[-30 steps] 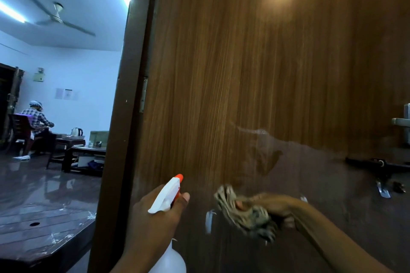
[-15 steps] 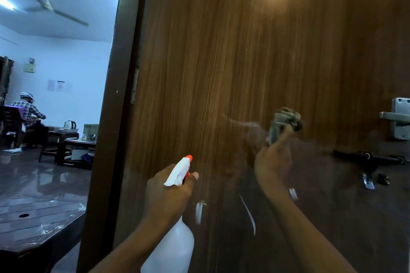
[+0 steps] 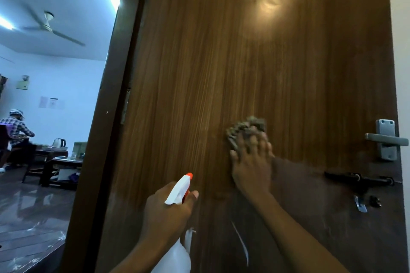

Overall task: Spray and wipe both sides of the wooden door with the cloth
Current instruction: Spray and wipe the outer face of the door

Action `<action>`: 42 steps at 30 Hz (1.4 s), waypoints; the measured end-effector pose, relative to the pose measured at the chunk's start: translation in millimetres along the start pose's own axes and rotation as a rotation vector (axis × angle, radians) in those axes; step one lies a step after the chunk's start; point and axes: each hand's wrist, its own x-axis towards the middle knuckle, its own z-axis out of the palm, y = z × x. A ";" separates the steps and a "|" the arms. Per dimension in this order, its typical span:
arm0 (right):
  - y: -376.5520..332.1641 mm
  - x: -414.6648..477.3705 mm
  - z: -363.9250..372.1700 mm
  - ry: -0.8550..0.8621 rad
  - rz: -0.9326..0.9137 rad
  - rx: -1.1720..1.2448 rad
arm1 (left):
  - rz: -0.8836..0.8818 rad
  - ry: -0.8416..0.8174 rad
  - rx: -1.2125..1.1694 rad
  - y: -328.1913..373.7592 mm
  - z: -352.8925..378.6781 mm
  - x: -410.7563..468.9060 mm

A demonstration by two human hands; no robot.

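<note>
The wooden door point(image 3: 255, 62) fills most of the view, brown with vertical grain, and its lower part looks darker and damp. My right hand point(image 3: 251, 162) presses a crumpled grey-brown cloth point(image 3: 246, 127) flat against the door at handle height, fingers spread over it. My left hand point(image 3: 166, 210) grips a white spray bottle point(image 3: 177, 252) with a white and orange trigger head point(image 3: 179, 188), held low in front of the door and pointing at it.
A metal lever handle point(image 3: 386, 139) and a black latch bolt point(image 3: 359, 180) sit at the door's right edge. The dark door frame point(image 3: 106, 139) runs along the left. Beyond it a person point(image 3: 14, 131) sits at a low table point(image 3: 60, 162) on a glossy floor.
My right hand has carried the cloth from low on the door up to handle height and now lies flatter over it. The left hand with the bottle stayed low.
</note>
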 end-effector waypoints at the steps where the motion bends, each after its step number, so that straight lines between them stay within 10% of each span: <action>1: -20.6 7.6 2.5 -0.007 -0.077 0.029 | 0.014 -0.006 -0.011 4.5 3.5 1.6; 6: -2.2 -69.5 30.8 -0.033 -0.468 -0.006 | 0.083 -0.060 -0.024 14.7 16.0 -1.4; 14: 41.8 12.9 -1.7 0.057 0.157 0.054 | 0.030 -0.082 -0.048 16.9 44.7 -2.9; 20: 78.0 -81.9 29.4 0.009 -0.324 -0.050 | 0.117 -0.182 -0.041 23.7 78.6 -10.7; 29: 119.7 -67.9 6.6 0.046 0.295 0.019 | -0.072 -0.249 0.024 17.4 132.9 -29.7; 36: 137.9 -123.0 30.4 0.093 -0.223 -0.032 | 0.068 -0.333 0.047 45.0 150.5 -44.7; 42: 207.9 -127.0 2.3 0.058 0.426 -0.035 | -0.023 -0.421 -0.094 51.7 185.9 -62.4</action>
